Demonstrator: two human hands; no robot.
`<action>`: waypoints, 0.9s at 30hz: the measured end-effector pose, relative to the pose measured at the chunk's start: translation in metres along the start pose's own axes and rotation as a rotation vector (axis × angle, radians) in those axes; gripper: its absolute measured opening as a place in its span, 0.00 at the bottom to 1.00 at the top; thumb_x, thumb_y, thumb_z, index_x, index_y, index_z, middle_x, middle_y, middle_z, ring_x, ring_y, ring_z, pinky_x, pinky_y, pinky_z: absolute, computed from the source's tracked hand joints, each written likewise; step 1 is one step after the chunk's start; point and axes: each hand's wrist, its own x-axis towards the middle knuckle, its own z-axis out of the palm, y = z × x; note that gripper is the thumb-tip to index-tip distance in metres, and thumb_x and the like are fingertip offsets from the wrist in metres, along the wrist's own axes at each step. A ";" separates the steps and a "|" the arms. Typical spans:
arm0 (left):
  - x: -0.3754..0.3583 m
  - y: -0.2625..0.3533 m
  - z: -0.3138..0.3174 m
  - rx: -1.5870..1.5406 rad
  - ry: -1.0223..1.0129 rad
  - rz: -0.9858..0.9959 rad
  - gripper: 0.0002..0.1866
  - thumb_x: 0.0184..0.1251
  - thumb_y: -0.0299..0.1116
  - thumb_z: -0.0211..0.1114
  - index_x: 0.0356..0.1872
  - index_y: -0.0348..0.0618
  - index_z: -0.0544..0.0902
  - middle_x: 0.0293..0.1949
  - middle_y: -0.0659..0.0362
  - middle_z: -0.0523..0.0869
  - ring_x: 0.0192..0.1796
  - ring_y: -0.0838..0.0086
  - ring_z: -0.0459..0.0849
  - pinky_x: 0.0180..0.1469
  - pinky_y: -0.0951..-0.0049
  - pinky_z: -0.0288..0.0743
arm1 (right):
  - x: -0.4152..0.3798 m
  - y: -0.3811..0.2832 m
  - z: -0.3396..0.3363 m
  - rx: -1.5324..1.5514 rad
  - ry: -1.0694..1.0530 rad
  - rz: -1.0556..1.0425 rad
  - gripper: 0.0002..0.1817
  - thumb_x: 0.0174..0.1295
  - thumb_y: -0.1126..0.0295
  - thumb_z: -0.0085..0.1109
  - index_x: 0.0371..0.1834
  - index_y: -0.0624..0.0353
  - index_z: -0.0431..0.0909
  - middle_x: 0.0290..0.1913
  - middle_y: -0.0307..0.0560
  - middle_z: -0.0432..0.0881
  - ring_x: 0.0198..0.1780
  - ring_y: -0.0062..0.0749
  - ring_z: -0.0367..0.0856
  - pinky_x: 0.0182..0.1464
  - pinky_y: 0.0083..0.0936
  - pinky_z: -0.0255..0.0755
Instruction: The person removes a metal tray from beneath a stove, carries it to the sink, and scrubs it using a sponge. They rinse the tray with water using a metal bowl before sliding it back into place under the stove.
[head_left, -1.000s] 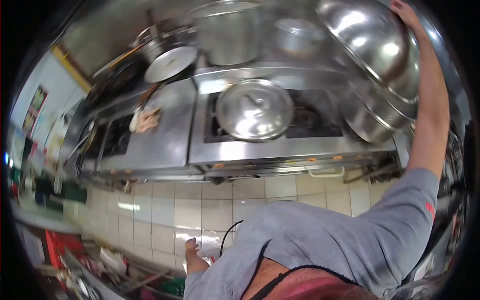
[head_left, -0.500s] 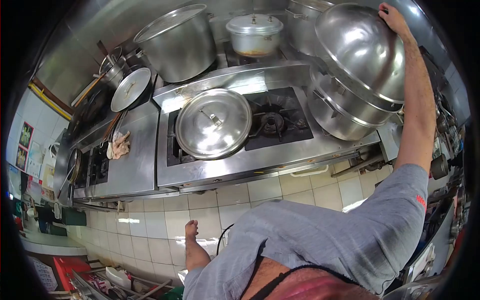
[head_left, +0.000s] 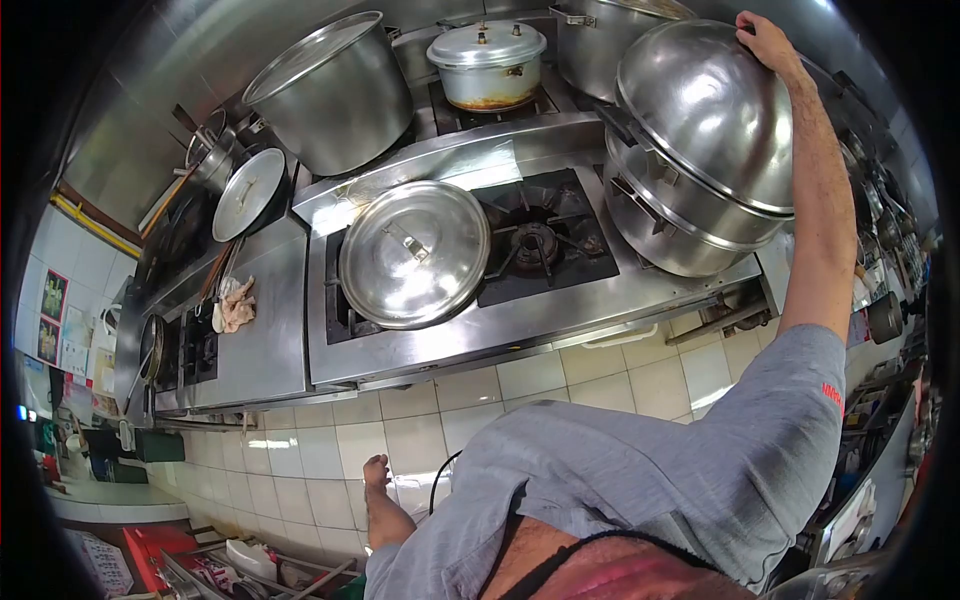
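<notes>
At the upper right, my right hand (head_left: 768,42) is closed at the top of a large domed steel lid (head_left: 700,110); the part under its fingers is hidden. The lid sits over a two-tier steel steamer pot (head_left: 660,215) with side handles, at the right end of the stove. Low over the floor hangs my left hand (head_left: 376,472), its fingers loosely curled with nothing visible in them. A round steel lid (head_left: 415,255) with a strap handle lies across the left burner, left of the bare burner (head_left: 535,245).
Behind stand a tall stockpot (head_left: 335,100), a pressure cooker (head_left: 487,65) and another big pot (head_left: 600,50). Leftward are a smaller lid (head_left: 248,195), a crumpled cloth (head_left: 234,305) and a pan (head_left: 152,350). The stove's front edge (head_left: 450,365) borders the tiled floor (head_left: 460,420).
The domed lid has come down from a tilted, raised position onto the steamer pot, with my right hand still at its top. My view has shifted slightly; my left hand stays low.
</notes>
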 end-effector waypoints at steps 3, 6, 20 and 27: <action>0.004 0.002 -0.001 0.001 -0.036 0.014 0.22 0.61 0.42 0.58 0.56 0.47 0.71 0.47 0.60 0.77 0.45 0.65 0.76 0.38 0.58 0.70 | -0.003 -0.002 0.005 0.034 -0.045 -0.007 0.12 0.55 0.63 0.53 0.40 0.57 0.71 0.38 0.47 0.79 0.41 0.38 0.77 0.46 0.30 0.68; 0.007 0.006 0.000 0.018 -0.023 0.020 0.23 0.59 0.41 0.60 0.55 0.46 0.72 0.47 0.59 0.78 0.44 0.65 0.77 0.37 0.57 0.70 | -0.004 0.007 0.004 0.060 -0.091 -0.044 0.12 0.55 0.64 0.53 0.38 0.59 0.72 0.34 0.47 0.78 0.38 0.34 0.75 0.44 0.28 0.67; -0.003 -0.035 -0.026 0.027 0.189 0.109 0.26 0.56 0.44 0.62 0.50 0.33 0.76 0.50 0.45 0.79 0.56 0.58 0.76 0.58 0.67 0.68 | 0.063 0.114 0.060 -0.259 -0.153 0.119 0.26 0.62 0.58 0.52 0.57 0.66 0.68 0.57 0.54 0.73 0.58 0.36 0.71 0.59 0.26 0.62; 0.027 -0.075 -0.079 -0.079 0.217 0.075 0.27 0.56 0.44 0.63 0.52 0.33 0.75 0.52 0.46 0.78 0.56 0.59 0.76 0.58 0.67 0.67 | -0.078 -0.309 0.005 0.920 0.121 -0.214 0.20 0.64 0.62 0.51 0.56 0.59 0.72 0.55 0.41 0.75 0.56 0.26 0.70 0.59 0.21 0.61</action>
